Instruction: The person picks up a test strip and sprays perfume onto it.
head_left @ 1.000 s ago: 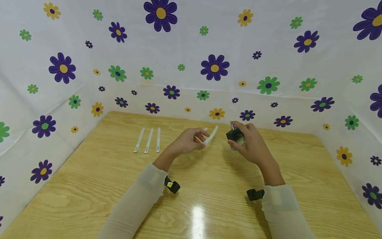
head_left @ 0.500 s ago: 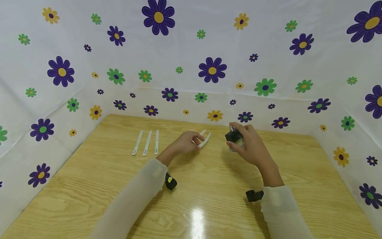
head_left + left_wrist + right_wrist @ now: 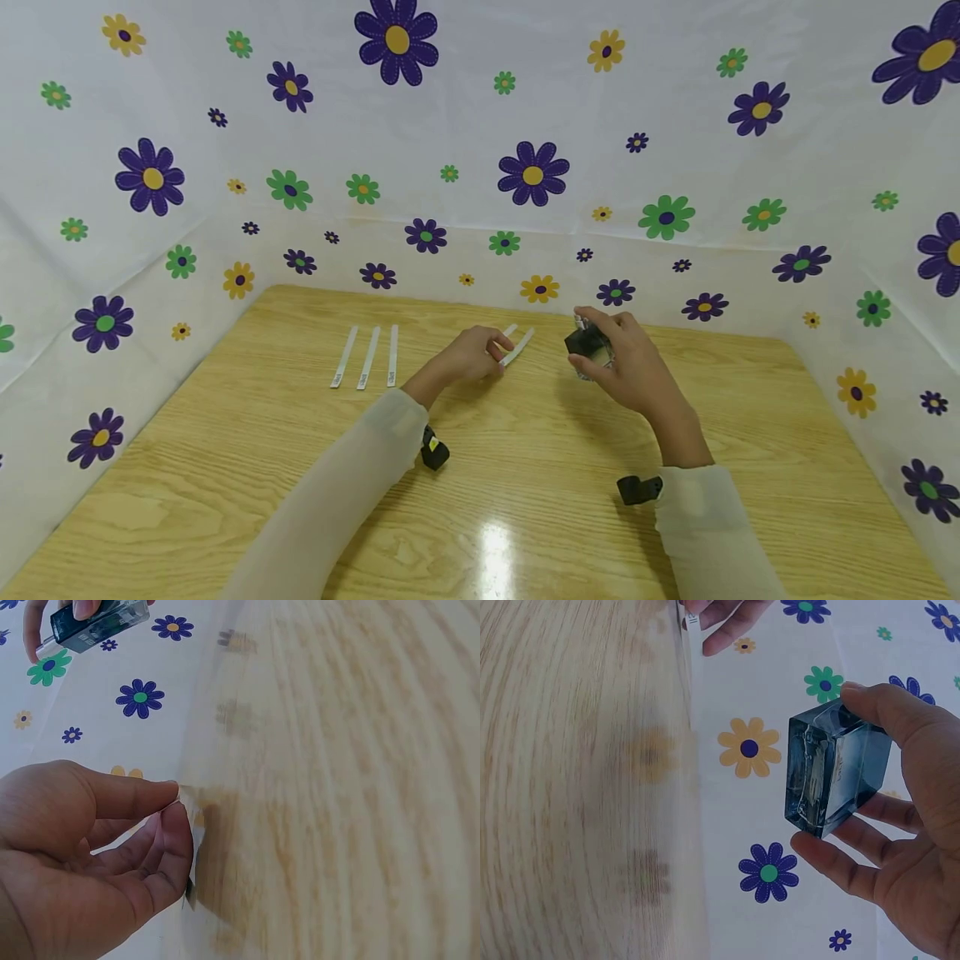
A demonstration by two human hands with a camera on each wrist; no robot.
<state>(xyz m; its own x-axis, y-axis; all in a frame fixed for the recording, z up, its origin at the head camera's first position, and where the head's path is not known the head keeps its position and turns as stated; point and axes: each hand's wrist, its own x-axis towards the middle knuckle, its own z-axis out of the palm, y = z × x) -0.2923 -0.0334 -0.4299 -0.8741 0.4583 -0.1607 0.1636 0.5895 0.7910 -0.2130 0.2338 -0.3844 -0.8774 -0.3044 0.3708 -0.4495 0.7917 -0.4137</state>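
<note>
Far left on the wooden table (image 3: 225, 467), three white paper strips (image 3: 367, 357) lie side by side, apart from each other and pointing toward the flowered back wall (image 3: 480, 125). Next to the right, the left hand (image 3: 468, 357) hovers low over the tabletop with thumb and forefinger pinched on one end of a white paper strip (image 3: 517, 347); a second strip (image 3: 510, 331) shows just behind it, and whether it lies on the table cannot be told. A bare stretch of wood separates this from the right hand (image 3: 630, 362), which is raised above the table and holds a small square glass bottle (image 3: 591, 346), dark and bluish, between thumb on one side and curled fingers on the other; the bottle is tilted. The flowered sheet walls in the table on the left, back and right, meeting its edges closely. The near half of the table, under both pale sleeves (image 3: 697, 533), is open wood with a glare spot.
</note>
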